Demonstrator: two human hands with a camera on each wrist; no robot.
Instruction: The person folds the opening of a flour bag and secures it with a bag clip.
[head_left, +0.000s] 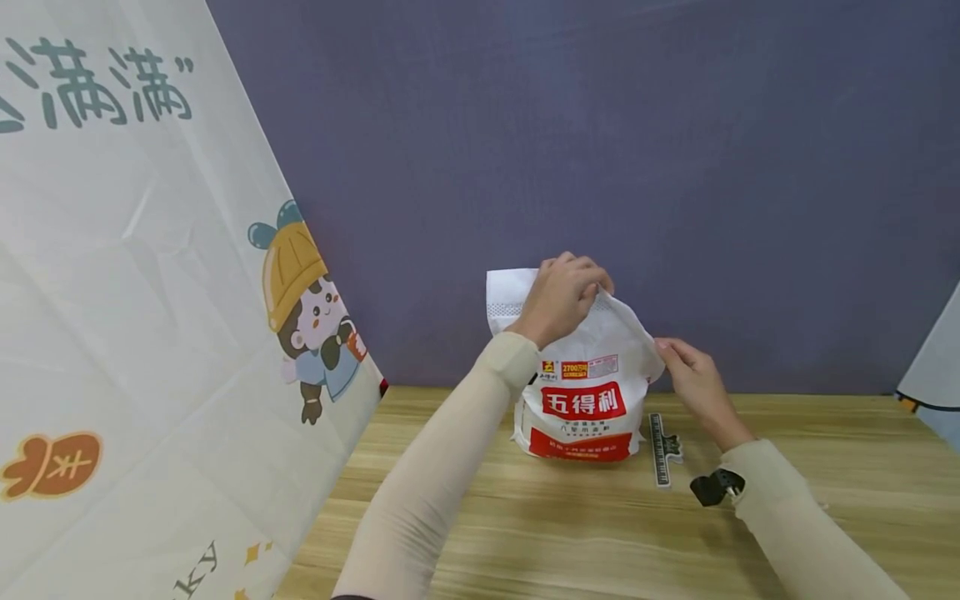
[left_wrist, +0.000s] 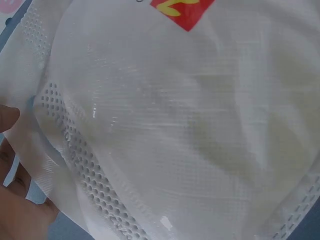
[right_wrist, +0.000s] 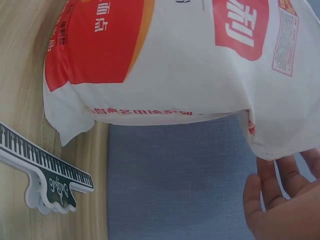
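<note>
"Nearest to us?"
"A flat black-and-white piano-key clip (head_left: pixel 660 454) on the wood-grain counter (head_left: pixel 585 533). Just beside it stands the squat white woven-plastic sack (head_left: pixel 588 402) with red panels."
"Fingers?"
"The bare right hand (head_left: pixel 699 385) pinches its upper right edge; the bare left hand (head_left: pixel 564 297) has fingers closed on its rim. We judge it soft-walled, bottom-heavy: grip the rim, support the base."

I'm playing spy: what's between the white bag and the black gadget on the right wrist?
A piano-patterned clip lies between the bag and gadget in the head view.
</note>
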